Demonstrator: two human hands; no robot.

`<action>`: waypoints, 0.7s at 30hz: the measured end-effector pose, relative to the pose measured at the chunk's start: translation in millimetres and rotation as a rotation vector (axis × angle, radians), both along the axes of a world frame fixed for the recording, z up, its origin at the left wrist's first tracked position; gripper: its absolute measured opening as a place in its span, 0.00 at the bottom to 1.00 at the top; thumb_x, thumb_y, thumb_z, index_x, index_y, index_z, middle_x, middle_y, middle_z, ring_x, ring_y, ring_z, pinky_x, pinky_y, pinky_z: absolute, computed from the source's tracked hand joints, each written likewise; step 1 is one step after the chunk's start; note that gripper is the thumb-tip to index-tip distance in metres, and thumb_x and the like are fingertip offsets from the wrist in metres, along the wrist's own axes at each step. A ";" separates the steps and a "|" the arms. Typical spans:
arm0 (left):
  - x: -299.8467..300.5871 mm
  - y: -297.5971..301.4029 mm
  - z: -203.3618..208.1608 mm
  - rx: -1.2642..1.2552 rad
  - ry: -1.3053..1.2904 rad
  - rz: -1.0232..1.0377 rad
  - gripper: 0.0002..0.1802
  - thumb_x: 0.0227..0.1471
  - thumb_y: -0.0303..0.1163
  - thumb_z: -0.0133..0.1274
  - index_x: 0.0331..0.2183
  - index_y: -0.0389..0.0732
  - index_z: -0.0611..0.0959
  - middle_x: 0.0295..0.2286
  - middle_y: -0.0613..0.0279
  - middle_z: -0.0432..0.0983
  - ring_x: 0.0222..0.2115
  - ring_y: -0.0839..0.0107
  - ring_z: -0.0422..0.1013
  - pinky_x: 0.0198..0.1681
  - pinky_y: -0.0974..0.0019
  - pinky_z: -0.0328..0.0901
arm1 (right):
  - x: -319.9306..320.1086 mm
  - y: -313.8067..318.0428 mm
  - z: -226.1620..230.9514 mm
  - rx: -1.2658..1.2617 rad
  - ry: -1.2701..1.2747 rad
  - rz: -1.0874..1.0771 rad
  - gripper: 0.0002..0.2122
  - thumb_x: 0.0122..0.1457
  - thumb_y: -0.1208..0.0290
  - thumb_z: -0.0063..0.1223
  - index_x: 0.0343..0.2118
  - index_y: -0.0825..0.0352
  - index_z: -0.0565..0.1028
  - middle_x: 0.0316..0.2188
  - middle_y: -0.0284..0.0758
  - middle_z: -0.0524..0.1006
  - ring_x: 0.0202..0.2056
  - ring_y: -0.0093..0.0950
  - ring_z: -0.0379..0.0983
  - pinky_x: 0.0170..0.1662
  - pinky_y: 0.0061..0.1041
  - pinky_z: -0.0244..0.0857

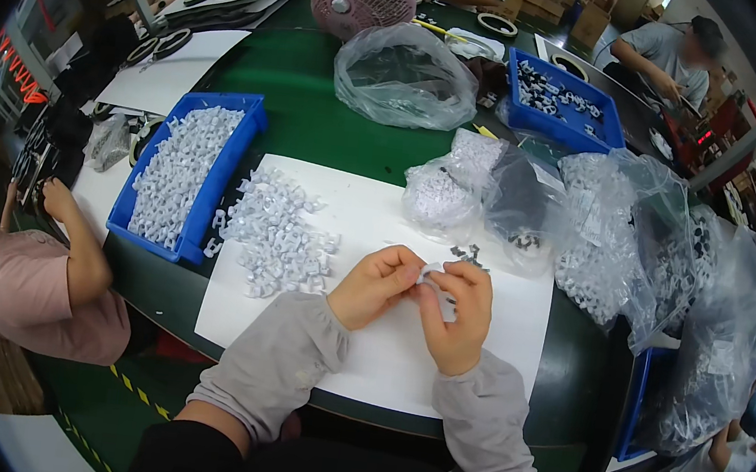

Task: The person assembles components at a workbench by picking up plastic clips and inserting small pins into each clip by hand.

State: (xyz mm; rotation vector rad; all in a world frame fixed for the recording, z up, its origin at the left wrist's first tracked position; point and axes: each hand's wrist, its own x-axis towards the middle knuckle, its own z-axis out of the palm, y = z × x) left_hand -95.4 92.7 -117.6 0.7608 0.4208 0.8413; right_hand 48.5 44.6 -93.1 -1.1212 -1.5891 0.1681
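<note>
Between my two hands, above a white sheet (365, 346), is a small white plastic part (431, 273). My left hand (377, 283) pinches it from the left, fingers closed. From the right, my right hand (455, 312) grips it between thumb and fingers. Its exact shape is partly hidden by the fingertips. Just beyond my right hand lies a little group of small dark parts (467, 255). To the left of my hands spreads a loose pile of white plastic parts (277, 234).
A blue bin (259, 113) of white parts stands left; another blue bin (553, 135) with black and white parts is far right. Clear bags of parts (593, 233) crowd the right. A pink fan (360, 1) and an open plastic bag (405, 76) stand at the back. Other people sit around.
</note>
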 end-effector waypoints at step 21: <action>0.6 -2.3 -2.9 0.007 -0.051 0.030 0.10 0.57 0.34 0.49 0.38 0.40 0.72 0.31 0.68 0.70 0.32 0.77 0.64 0.39 0.72 0.62 | 9.8 -2.5 10.8 0.063 -0.146 0.069 0.18 0.37 0.80 0.58 0.37 0.66 0.76 0.40 0.39 0.70 0.31 0.32 0.66 0.34 0.28 0.60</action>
